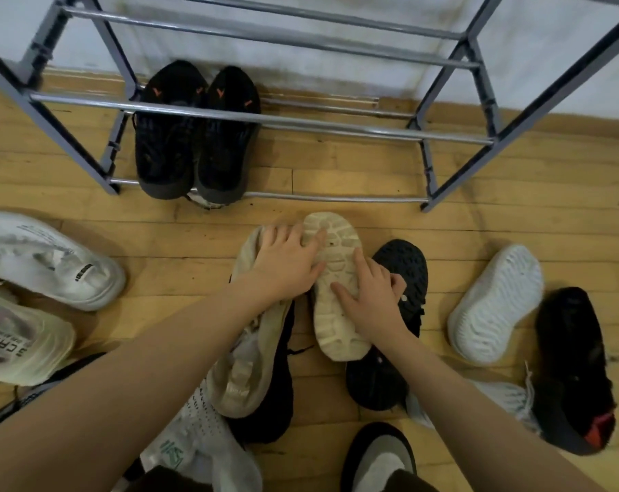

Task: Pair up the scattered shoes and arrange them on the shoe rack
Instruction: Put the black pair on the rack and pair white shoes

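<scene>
A grey metal shoe rack (265, 118) stands against the wall, with a pair of black shoes with orange marks (194, 136) on its lowest bars. On the floor in front of it, a beige shoe (336, 314) lies sole up. My right hand (368, 296) rests on its sole with the fingers spread. A second beige shoe (244, 371) lies on its side to the left. My left hand (286, 264) lies over its toe end, with the fingertips touching the upturned sole. Neither hand has clearly closed around a shoe.
Shoes lie scattered on the wooden floor: a black one (403, 268) under the beige sole, white ones at the left (52, 261), a white sole-up shoe (496, 303) and a black shoe with red (574, 371) at the right, a black-and-grey one (379, 456) near me.
</scene>
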Demonstrator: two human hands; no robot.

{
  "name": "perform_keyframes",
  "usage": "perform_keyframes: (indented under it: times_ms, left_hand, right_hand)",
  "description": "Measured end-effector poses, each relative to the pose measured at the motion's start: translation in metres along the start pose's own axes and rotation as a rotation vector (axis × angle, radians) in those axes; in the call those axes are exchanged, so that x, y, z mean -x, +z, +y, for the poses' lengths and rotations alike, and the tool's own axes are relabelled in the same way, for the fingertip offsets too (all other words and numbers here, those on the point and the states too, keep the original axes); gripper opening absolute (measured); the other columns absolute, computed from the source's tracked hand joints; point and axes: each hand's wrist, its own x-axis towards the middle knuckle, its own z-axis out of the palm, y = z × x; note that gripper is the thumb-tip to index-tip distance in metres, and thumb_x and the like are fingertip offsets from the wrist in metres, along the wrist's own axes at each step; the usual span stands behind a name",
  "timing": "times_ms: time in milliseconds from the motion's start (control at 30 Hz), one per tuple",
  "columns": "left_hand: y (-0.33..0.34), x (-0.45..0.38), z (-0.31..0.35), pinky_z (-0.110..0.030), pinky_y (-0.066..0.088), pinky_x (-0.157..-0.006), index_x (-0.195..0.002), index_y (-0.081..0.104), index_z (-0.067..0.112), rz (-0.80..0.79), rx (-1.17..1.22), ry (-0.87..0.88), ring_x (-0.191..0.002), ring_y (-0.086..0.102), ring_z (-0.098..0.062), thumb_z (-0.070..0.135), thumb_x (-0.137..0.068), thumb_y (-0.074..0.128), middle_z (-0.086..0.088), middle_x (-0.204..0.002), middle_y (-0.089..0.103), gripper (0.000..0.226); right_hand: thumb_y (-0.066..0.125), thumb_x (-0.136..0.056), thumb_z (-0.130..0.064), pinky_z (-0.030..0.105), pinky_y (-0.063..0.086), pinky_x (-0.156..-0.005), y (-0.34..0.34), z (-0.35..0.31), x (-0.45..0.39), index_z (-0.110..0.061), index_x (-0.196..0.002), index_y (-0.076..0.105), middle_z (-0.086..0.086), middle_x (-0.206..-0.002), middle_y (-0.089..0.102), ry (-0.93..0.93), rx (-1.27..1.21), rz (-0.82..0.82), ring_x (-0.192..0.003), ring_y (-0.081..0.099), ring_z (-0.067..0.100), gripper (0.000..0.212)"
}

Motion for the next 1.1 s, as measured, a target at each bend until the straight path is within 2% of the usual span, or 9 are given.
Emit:
perform_keyframes:
  times_ms: [100, 200, 300, 400, 467, 600, 733, 933, 1100]
  left_hand:
    - [0.001, -0.016, -0.005, -0.048, 0.008, -0.111, -0.147, 0.000, 0.034, -0.048, -0.005, 0.025, -0.137, 0.017, -0.036, 0.053, -0.095, 0.020, -0.015, -0.153, 0.017, 0.058]
    - [0.000, -0.016, -0.011, -0.042, 0.011, -0.109, -0.146, -0.001, 0.035, 0.028, 0.097, 0.055, -0.138, 0.022, -0.029, 0.049, -0.097, 0.017, -0.009, -0.155, 0.015, 0.054]
    - [0.001, -0.006, -0.019, -0.039, 0.016, -0.106, -0.145, 0.000, 0.042, 0.151, 0.218, 0.054, -0.135, 0.027, -0.026, 0.046, -0.098, 0.017, -0.003, -0.155, 0.016, 0.050]
    - [-0.002, 0.005, -0.030, -0.033, 0.013, -0.104, -0.143, 0.019, 0.042, 0.186, 0.291, 0.084, -0.135, 0.029, -0.019, 0.045, -0.098, 0.015, 0.002, -0.154, 0.022, 0.045]
    - [-0.007, 0.012, -0.035, -0.033, 0.013, -0.103, -0.138, 0.032, 0.038, 0.212, 0.323, 0.057, -0.132, 0.034, -0.017, 0.052, -0.093, 0.011, 0.003, -0.148, 0.036, 0.051]
    - [-0.007, 0.024, -0.033, -0.033, 0.017, -0.096, -0.126, 0.041, 0.031, 0.302, 0.336, -0.059, -0.117, 0.048, -0.020, 0.054, -0.090, 0.039, 0.005, -0.125, 0.055, 0.042]
    - [-0.008, 0.033, -0.035, -0.028, 0.012, -0.095, -0.126, 0.040, 0.030, 0.339, 0.480, -0.070, -0.115, 0.046, -0.018, 0.044, -0.091, 0.047, 0.012, -0.110, 0.053, 0.038]
    - [-0.006, 0.046, -0.045, -0.031, 0.014, -0.096, -0.144, 0.030, 0.027, 0.394, 0.541, 0.020, -0.123, 0.030, -0.012, 0.047, -0.086, 0.046, 0.010, -0.122, 0.051, 0.063]
    - [-0.008, 0.048, -0.041, -0.031, 0.018, -0.090, -0.138, 0.040, 0.024, 0.486, 0.485, 0.077, -0.118, 0.037, -0.019, 0.049, -0.081, 0.046, 0.006, -0.130, 0.054, 0.063]
  right_hand:
    - [0.052, -0.092, -0.040, 0.032, 0.008, -0.104, 0.002, -0.004, 0.002, -0.013, -0.148, 0.018, 0.004, -0.151, 0.029, -0.080, -0.081, 0.060, -0.138, 0.023, 0.015, 0.071]
    - [0.056, -0.091, -0.024, 0.032, 0.012, -0.102, 0.005, -0.015, 0.009, -0.013, -0.145, 0.026, 0.004, -0.148, 0.034, -0.194, -0.197, 0.134, -0.137, 0.024, 0.011, 0.063]
    - [0.057, -0.087, -0.017, 0.036, 0.023, -0.097, 0.002, -0.018, 0.012, -0.012, -0.141, 0.034, 0.002, -0.132, 0.053, -0.298, -0.266, 0.171, -0.116, 0.043, 0.008, 0.059]
    - [0.057, -0.089, -0.015, 0.030, 0.024, -0.095, 0.001, -0.022, 0.016, -0.017, -0.140, 0.036, 0.001, -0.116, 0.062, -0.340, -0.329, 0.127, -0.104, 0.055, 0.011, 0.055]
    - [0.055, -0.092, -0.021, 0.027, 0.022, -0.092, 0.001, -0.028, 0.017, -0.022, -0.140, 0.036, -0.001, -0.113, 0.063, -0.365, -0.337, 0.123, -0.103, 0.057, 0.011, 0.052]
    - [0.044, -0.094, -0.036, 0.024, 0.018, -0.090, -0.002, -0.035, 0.005, -0.026, -0.137, 0.039, -0.006, -0.128, 0.054, -0.281, -0.357, 0.192, -0.117, 0.046, 0.009, 0.045]
    - [0.038, -0.098, -0.036, 0.029, 0.011, -0.097, -0.003, -0.028, -0.020, -0.030, -0.144, 0.028, 0.001, -0.144, 0.039, -0.087, -0.358, 0.112, -0.131, 0.033, 0.020, 0.047]
    - [0.029, -0.098, -0.046, 0.035, 0.007, -0.106, -0.005, -0.040, -0.048, -0.028, -0.149, 0.003, 0.001, -0.155, 0.019, -0.089, -0.366, -0.070, -0.139, 0.022, 0.017, 0.060]
    - [0.038, -0.095, -0.049, 0.052, 0.018, -0.114, -0.001, -0.055, -0.050, -0.028, -0.149, 0.007, -0.004, -0.152, 0.027, -0.103, -0.601, -0.110, -0.139, 0.027, 0.016, 0.065]
